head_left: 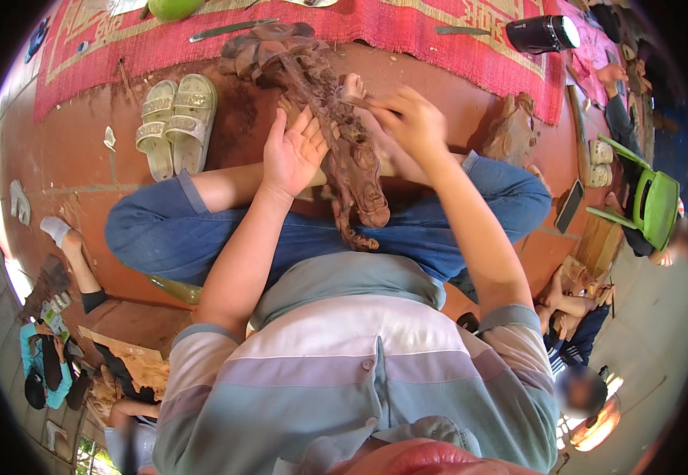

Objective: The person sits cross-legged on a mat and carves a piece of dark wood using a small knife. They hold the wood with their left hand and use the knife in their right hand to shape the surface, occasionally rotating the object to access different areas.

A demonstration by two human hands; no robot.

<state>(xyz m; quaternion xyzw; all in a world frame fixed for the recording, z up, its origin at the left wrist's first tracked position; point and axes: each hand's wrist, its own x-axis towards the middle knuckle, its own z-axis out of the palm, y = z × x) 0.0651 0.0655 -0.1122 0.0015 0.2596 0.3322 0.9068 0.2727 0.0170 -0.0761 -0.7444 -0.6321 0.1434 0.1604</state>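
Note:
A long, reddish-brown wood carving [360, 162] lies between my crossed legs, its near end by my lap and its wider end reaching toward the mat. It has carved folds and a small rounded form near my lap. My left hand [295, 150] is open, palm up, with outstretched fingers against the carving's left side. Over the right side, my right hand [411, 119] is closed on a thin dark tool [357, 102], whose tip meets the carved surface. That hand is slightly blurred, and its grip hides the tool's kind.
Beyond the carving is a red patterned mat [407, 32] with a flat blade-like tool [233, 30], a green fruit [174, 6] and a dark cylinder [542, 35]. Pale sandals [189, 119] sit left; a phone [570, 206] and green chair [654, 202] are right. Other people sit nearby.

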